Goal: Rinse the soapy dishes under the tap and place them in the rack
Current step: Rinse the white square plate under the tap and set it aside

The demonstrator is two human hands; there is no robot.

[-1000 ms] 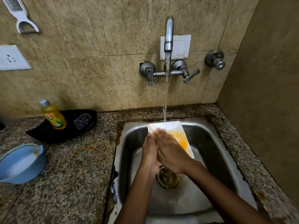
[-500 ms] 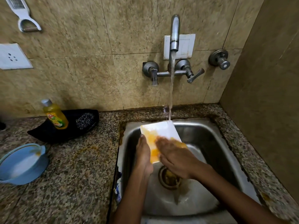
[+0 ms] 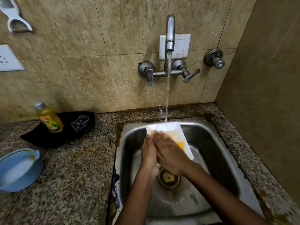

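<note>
At the far left a white grater (image 3: 11,17) hangs on the tiled wall above a white socket (image 3: 8,58), and below them a blue bowl (image 3: 17,169) sits on the granite counter (image 3: 68,176) with an orange smear near its rim. Just beyond it a black dish (image 3: 53,135) holds a yellow soap bottle (image 3: 49,118), leaning, and a steel scrubber (image 3: 80,122) beside it. To the right the steel sink (image 3: 215,153) is sunk into the counter, its drain (image 3: 168,178) stained yellow. Over the sink the left hand (image 3: 149,154) grips the near left edge of a white tray (image 3: 165,129), fingers running up behind it so that only the hand's back and thumb side show. The tray is tilted, its far end raised toward the wall, and yellow residue (image 3: 181,144) covers its lower right part. The right hand (image 3: 172,157) lies flat on the tray's face, fingers straight and together, pressing on the smeared surface. Water (image 3: 167,95) runs from the tap (image 3: 170,33) and lands on the tray's far edge. Behind the spout is a white switch plate (image 3: 183,46); two lever handles flank the mixer, and a separate valve (image 3: 214,58) sits farther right near the corner wall
</note>
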